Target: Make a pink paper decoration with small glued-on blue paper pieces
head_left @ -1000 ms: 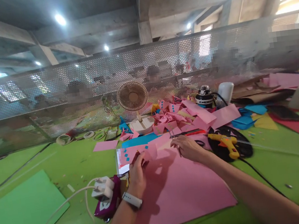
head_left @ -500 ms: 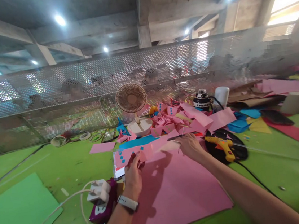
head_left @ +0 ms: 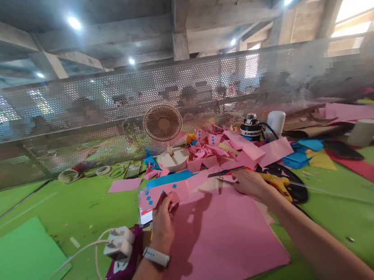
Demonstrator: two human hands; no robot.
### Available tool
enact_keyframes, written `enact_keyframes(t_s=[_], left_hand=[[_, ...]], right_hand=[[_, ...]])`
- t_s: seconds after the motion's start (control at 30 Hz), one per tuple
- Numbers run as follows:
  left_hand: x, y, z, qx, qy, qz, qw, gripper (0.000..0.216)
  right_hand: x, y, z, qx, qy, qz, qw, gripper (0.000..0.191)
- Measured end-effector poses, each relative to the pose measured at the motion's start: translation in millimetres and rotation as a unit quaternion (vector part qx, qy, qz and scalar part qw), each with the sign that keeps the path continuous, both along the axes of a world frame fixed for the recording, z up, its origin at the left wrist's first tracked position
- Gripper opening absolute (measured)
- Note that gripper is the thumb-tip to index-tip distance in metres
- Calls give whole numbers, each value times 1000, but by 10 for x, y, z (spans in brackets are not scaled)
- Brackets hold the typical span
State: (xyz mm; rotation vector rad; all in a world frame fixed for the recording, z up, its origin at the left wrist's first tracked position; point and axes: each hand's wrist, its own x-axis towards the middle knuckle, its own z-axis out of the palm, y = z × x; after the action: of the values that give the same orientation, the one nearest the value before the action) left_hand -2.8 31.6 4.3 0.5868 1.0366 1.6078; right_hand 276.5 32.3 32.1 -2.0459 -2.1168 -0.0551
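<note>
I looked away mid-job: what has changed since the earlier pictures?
The right hand has moved rightward, away from the thin metal tool, and now hides part of the yellow glue gun; the tool seems released, though that's unsure. The left hand still holds the pink strip with blue diamonds; the fan stayed put.

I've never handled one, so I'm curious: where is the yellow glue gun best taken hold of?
Probably by its handle, coming from the near right. The glue gun seems to lie flat on the black disc, handle pointing back towards the person, just beyond the right forearm. That arm hides the front end, so gripping there looks awkward.
</note>
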Motion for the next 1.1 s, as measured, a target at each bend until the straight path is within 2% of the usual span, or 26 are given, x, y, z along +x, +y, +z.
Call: enact_keyframes(t_s=[0.33, 0.67, 0.83, 0.97, 1.03, 1.1], left_hand=[[17, -20, 97, 20, -18, 30, 999, 27], [11, 24, 27, 22, -32, 37, 999, 22], [0, 53, -14, 6, -32, 19, 999, 22], [-11, 67, -44, 12, -21, 2, 1000, 25], [-2, 64, -41, 13, -17, -5, 1000, 27], [16, 53, -23, 19, -18, -14, 1000, 30]], right_hand=[[3, 4, 13, -48, -29, -7, 998, 23], [-26, -16, 14, -69, -18, 0, 997, 27], [29, -44, 150, -63, 8, -9, 998, 28], [315, -199, 297, -47, 18, -38, 998, 27], [573, -321, 278, -32, 21, -86, 996, 28], [852, -444, 174, -40, 32, -148, 988, 36]])
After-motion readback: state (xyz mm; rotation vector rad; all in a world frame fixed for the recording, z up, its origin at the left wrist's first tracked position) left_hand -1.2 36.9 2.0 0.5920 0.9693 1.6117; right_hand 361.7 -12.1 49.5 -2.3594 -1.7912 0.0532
